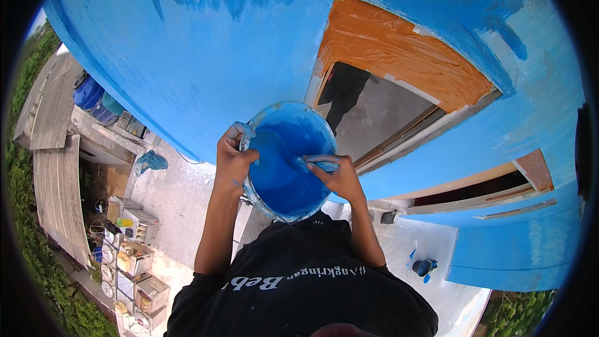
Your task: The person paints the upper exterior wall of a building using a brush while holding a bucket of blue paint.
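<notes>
A round bucket [261,203] with a paint-smeared rim is held up in front of my chest, with deep blue paint [281,171] inside. My left hand [236,153] is closed on the bucket's left rim, thumb over the inner side, its fingers stained blue. At the right side of the bucket, my right hand [334,173] pinches a short tool coated in blue paint [321,165] above the paint. Its working end is hard to make out, so I cannot tell its exact kind.
Ahead rises a blue wall [187,56], unevenly painted, with an opening edged by orange plastic sheeting [399,50]. A small dark paint pot [424,267] stands on the floor at right. At left are a blue cloth [151,161] and stacked crates [134,256].
</notes>
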A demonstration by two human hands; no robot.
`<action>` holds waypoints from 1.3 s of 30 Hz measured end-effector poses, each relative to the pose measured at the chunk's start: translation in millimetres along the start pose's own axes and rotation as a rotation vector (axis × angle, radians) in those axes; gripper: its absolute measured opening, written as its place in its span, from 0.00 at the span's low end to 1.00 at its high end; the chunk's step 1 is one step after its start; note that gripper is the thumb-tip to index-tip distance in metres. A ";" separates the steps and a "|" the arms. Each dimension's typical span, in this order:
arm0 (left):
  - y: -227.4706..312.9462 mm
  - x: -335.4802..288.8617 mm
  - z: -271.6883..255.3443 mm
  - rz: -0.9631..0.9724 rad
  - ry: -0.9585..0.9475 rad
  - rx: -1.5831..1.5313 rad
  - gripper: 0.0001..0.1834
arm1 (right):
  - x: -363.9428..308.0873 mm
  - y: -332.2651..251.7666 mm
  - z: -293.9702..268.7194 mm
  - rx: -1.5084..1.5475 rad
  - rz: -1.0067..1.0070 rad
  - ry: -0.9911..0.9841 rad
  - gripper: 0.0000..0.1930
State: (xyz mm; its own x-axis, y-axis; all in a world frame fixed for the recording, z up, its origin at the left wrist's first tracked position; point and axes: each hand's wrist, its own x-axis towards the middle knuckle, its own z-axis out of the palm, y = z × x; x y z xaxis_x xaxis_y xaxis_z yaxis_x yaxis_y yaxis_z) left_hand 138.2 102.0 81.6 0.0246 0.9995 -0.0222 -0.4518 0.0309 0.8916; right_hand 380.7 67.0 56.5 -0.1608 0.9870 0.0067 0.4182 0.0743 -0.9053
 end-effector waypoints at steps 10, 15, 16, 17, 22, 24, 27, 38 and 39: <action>-26.3 -78.4 -67.0 0.036 0.482 0.104 0.19 | 25.3 29.3 109.2 -0.123 0.049 -0.480 0.17; -28.7 -114.9 -84.4 0.053 0.697 0.119 0.20 | 46.2 17.7 144.1 -0.227 -0.020 -0.658 0.17; -29.8 -120.8 -86.0 0.061 0.741 0.118 0.20 | 48.2 20.2 152.6 -0.195 -0.067 -0.661 0.17; -31.1 -126.5 -87.3 0.068 0.781 0.117 0.20 | 49.4 22.1 160.8 -0.143 -0.100 -0.661 0.17; -37.0 -147.6 -100.9 0.082 0.913 0.099 0.20 | 58.0 7.4 190.9 -0.049 -0.203 -0.720 0.15; -41.7 -152.8 -106.9 0.087 0.950 0.089 0.20 | 60.1 14.6 198.9 -0.060 -0.239 -0.758 0.15; -48.9 -156.7 -114.9 0.129 0.982 0.069 0.20 | 60.7 29.3 208.3 -0.068 -0.264 -0.815 0.14; -48.4 -151.5 -119.1 0.163 1.015 0.146 0.19 | 67.8 48.6 219.5 -0.042 -0.359 -0.763 0.14; -46.9 -151.0 -118.4 0.156 1.016 0.148 0.19 | 67.6 43.5 217.7 -0.060 -0.344 -0.792 0.13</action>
State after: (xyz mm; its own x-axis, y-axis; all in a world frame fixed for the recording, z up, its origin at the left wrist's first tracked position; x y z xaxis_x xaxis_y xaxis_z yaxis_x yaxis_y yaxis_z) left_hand 50.1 -49.0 -10.5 -0.8193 0.5331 -0.2109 -0.2692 -0.0329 0.9625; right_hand 193.4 105.8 -74.9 -0.8532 0.5198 -0.0424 0.2753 0.3798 -0.8832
